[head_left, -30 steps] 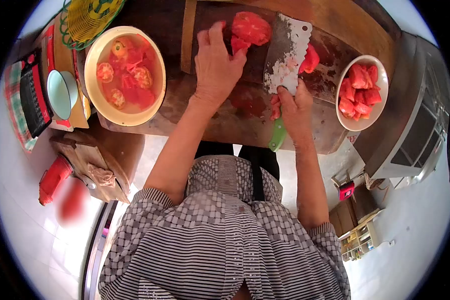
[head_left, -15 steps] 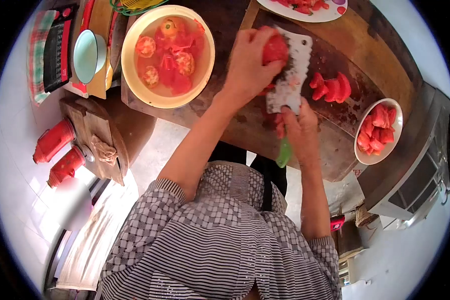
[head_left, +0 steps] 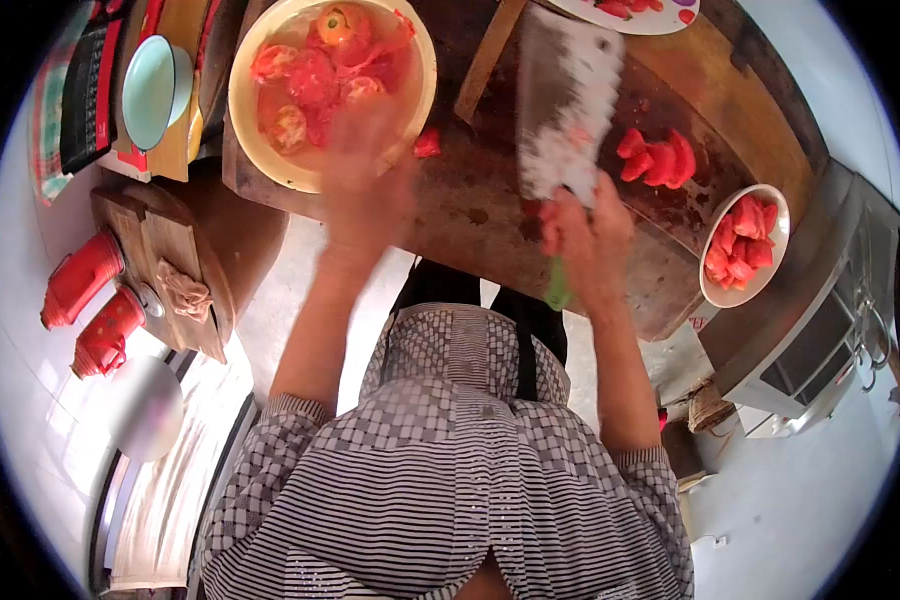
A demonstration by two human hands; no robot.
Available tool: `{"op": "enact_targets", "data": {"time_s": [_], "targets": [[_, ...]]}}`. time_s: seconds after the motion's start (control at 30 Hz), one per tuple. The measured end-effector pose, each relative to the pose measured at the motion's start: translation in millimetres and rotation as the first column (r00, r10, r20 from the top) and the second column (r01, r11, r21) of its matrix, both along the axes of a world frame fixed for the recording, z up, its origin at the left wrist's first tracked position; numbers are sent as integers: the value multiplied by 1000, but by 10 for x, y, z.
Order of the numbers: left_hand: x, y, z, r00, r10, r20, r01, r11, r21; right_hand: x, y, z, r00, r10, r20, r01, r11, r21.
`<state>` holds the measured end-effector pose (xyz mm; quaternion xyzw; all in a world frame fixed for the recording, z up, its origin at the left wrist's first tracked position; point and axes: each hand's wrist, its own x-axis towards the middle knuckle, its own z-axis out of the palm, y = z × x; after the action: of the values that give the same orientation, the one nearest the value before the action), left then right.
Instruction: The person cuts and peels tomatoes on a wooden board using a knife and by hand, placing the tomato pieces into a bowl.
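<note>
My right hand (head_left: 592, 240) is closed on the green handle (head_left: 557, 285) of a cleaver (head_left: 570, 105), whose wide blade has tomato bits on it. Blurred by motion, my left hand (head_left: 365, 175) is over the near right rim of a cream basin (head_left: 235, 95); its fingers are smeared. Tomatoes (head_left: 288, 130) and red skins lie in the basin's liquid. A small red piece (head_left: 427, 143) rests just right of the basin. Right of the blade, cut tomato pieces (head_left: 660, 160) lie on the dark board. An oval bowl (head_left: 707, 285) holds tomato chunks (head_left: 740, 240).
At the top, a white plate (head_left: 635, 20) bears red pieces. A pale green bowl (head_left: 148, 95) stands left of the basin. Red thermoses (head_left: 85, 275) and a wooden stool (head_left: 160, 265) with a cloth (head_left: 183, 290) are at the lower left. A metal cabinet (head_left: 800, 340) is at the right.
My left hand, which held a tomato by the blade, has moved left to the basin, and that tomato no longer shows in it. My right hand keeps hold of the cleaver. The view has shifted.
</note>
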<state>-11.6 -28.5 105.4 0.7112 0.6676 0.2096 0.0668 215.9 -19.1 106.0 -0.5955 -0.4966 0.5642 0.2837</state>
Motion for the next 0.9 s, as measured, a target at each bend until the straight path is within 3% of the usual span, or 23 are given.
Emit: {"op": "enact_targets", "data": {"time_s": [0.03, 0.1, 0.2, 0.3, 0.4, 0.5, 0.53, 0.57, 0.63, 0.73, 0.9], "targets": [[235, -82, -9, 977, 150, 148, -102, 951, -292, 96, -23, 60, 998, -62, 2, 62, 993, -103], [439, -177, -164, 995, 97, 8, -89, 941, -325, 318, -170, 26, 994, -102, 28, 105, 982, -156], [364, -229, -445, 987, 0, -159, -4, 1000, -24, 551, -477, -47, 991, -74, 109, 85, 991, -104], [332, -379, -464, 985, -161, -67, 154, 983, -103, 728, -889, -203, 996, -21, 84, 32, 992, -122], [278, -443, -549, 990, -40, -136, -11, 934, -356, 721, -1032, -170, 998, -60, -9, 57, 976, -209], [157, -390, -767, 948, -71, -310, -15, 964, -266, 767, -1227, -269, 993, -102, -57, 83, 959, -271], [179, -355, -714, 953, -18, -303, -130, 878, -461, 786, -1296, -312, 989, -128, -73, 103, 953, -284], [72, -418, -925, 944, -40, -326, -79, 936, -342, 830, -1342, -315, 985, -157, -78, 128, 947, -296], [12, -368, -973, 980, -52, -194, 7, 974, -228, 876, -1365, -298, 982, -168, -90, 138, 952, -273], [47, -349, -872, 988, -74, -135, 27, 948, -318, 865, -1399, -335, 964, -230, -137, 181, 936, -301], [115, -376, -768, 1000, -18, 10, 21, 950, -311, 765, -1382, -422, 863, -457, -213, 353, 849, -392]]}}
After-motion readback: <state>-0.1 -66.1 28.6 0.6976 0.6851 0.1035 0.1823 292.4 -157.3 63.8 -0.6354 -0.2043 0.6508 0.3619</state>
